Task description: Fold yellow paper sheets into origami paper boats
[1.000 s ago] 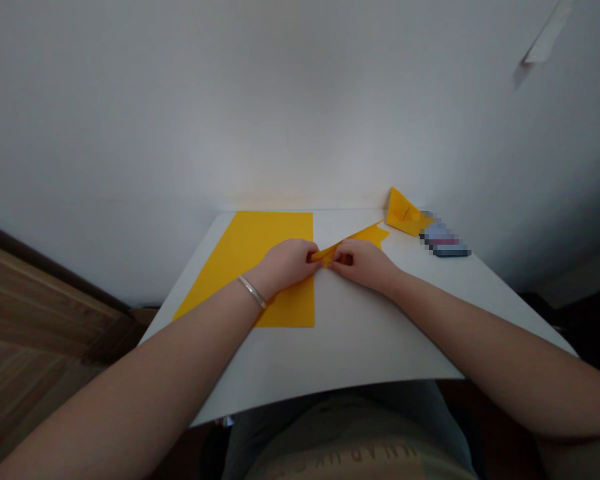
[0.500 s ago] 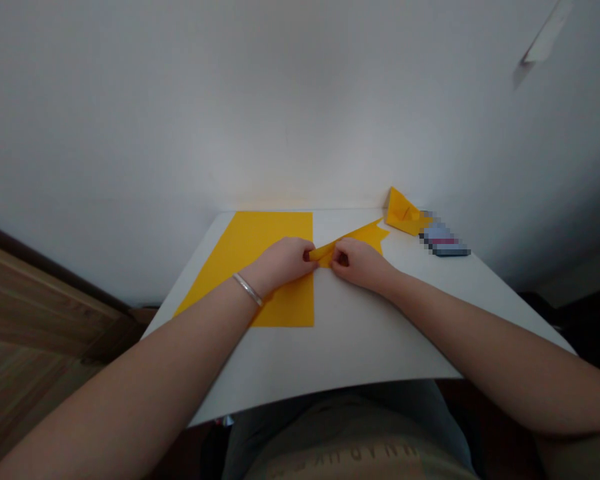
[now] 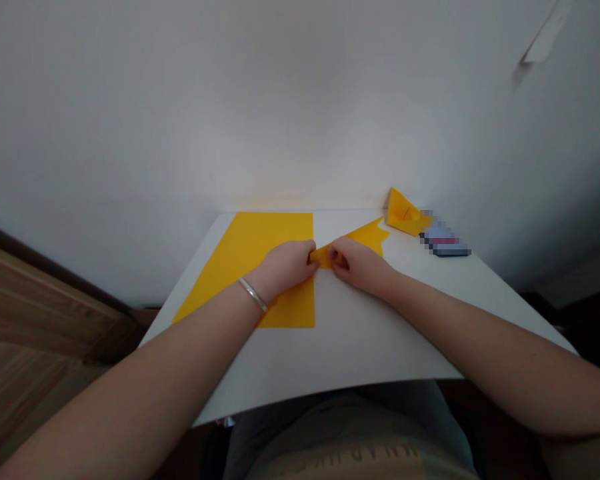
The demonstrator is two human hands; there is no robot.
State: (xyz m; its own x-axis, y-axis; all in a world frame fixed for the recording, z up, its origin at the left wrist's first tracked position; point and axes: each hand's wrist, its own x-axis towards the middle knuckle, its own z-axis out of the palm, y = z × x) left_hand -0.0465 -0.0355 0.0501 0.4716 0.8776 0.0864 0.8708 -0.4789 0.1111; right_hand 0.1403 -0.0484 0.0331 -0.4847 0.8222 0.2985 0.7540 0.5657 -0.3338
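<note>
Between my hands is a folded piece of yellow paper [image 3: 369, 238], its far right end pointed and notched. My left hand [image 3: 291, 263], with a silver bangle at the wrist, pinches the paper's left end. My right hand [image 3: 357, 261] is closed on its middle, fingers curled and thumb pressed near the lower edge. Under my left hand and forearm lies a large flat yellow sheet [image 3: 260, 233]. The fingers hide part of the folds.
A folded yellow paper boat [image 3: 404, 215] stands at the back right of the white table [image 3: 360, 340]. Beside it lies a blurred-out phone-like object [image 3: 445, 241]. A wall rises behind the table, and wooden panelling [image 3: 35, 333] is at the left.
My left hand has shifted slightly right and down. My right fingers have curled further over the paper, and its near part looks flatter. The sheet and paper boat stay put.
</note>
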